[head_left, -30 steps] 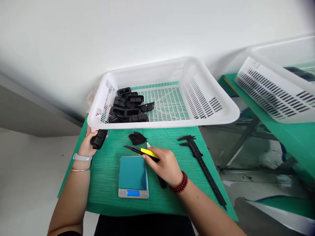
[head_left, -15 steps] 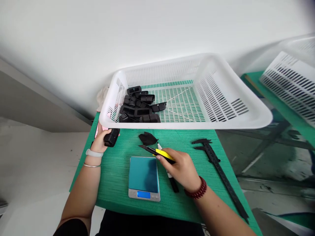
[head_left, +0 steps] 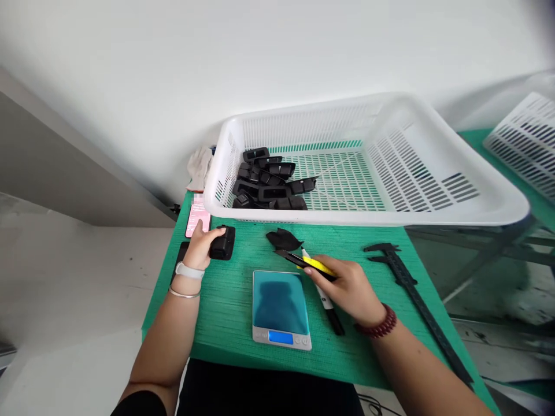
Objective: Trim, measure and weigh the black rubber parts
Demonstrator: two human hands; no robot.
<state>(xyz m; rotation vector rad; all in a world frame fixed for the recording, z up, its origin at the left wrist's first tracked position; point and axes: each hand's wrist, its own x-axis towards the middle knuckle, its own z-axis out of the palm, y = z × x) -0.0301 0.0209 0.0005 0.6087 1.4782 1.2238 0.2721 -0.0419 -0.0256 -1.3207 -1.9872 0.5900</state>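
My left hand (head_left: 200, 245) is closed around a small black plastic part (head_left: 224, 242), resting it on the green mat (head_left: 234, 289) near the mat's left edge. My right hand (head_left: 352, 288) grips a yellow and black utility knife (head_left: 309, 262), its blade end pointing left toward a crumpled black scrap (head_left: 283, 237). A black and white marker (head_left: 324, 300) lies under my right hand. A small digital scale (head_left: 281, 307) with a lit blue display sits between my hands.
A white slotted basket (head_left: 433, 211) behind holds several black parts (head_left: 269, 185) in its left corner. A black caliper (head_left: 416, 294) lies at the right. A pink phone (head_left: 198, 216) and a white cloth (head_left: 200, 164) sit at the far left. Another white basket (head_left: 520, 144) stands at the right.
The camera has swung left, so everything sits further right in view. My left hand has lowered the black part onto the mat. The pink phone has come into sight.
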